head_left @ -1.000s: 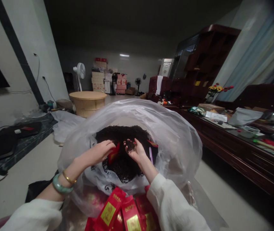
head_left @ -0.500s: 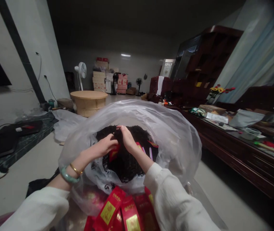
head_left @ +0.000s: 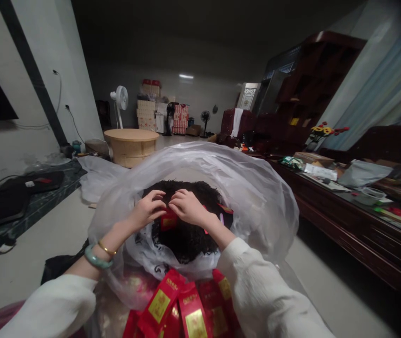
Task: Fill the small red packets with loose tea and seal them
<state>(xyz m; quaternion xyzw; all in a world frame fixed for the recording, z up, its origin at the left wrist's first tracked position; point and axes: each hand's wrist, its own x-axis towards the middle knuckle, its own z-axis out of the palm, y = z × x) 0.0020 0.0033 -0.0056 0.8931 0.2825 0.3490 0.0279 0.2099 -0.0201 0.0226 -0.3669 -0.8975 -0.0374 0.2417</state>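
A large translucent plastic bag [head_left: 249,188] stands open before me, holding a heap of dark, shaggy, leaf-like material [head_left: 200,244]. My left hand [head_left: 149,207] hovers over the heap with its thumb and fingers apart. Close beside it is my right hand [head_left: 188,206], palm down, its fingers bent and slightly apart; its thumb is hidden. A red packet [head_left: 168,221] sits in the dark heap below the fingertips of both hands, and I see no firm grip on it. In front of the bag's mouth lie several red packets with gold labels [head_left: 160,303].
A low dark wooden table [head_left: 327,216] with many small things runs along the right. To the left is a dark marble ledge [head_left: 70,183] with a black bag [head_left: 3,206]. A round wooden stand [head_left: 132,145], a white fan [head_left: 120,99] and stacked boxes [head_left: 146,115] stand further back.
My hands have drawn back a little and lowered. The left fingers have spread, and the right fingers have turned downward. The red packet between them shows more fully.
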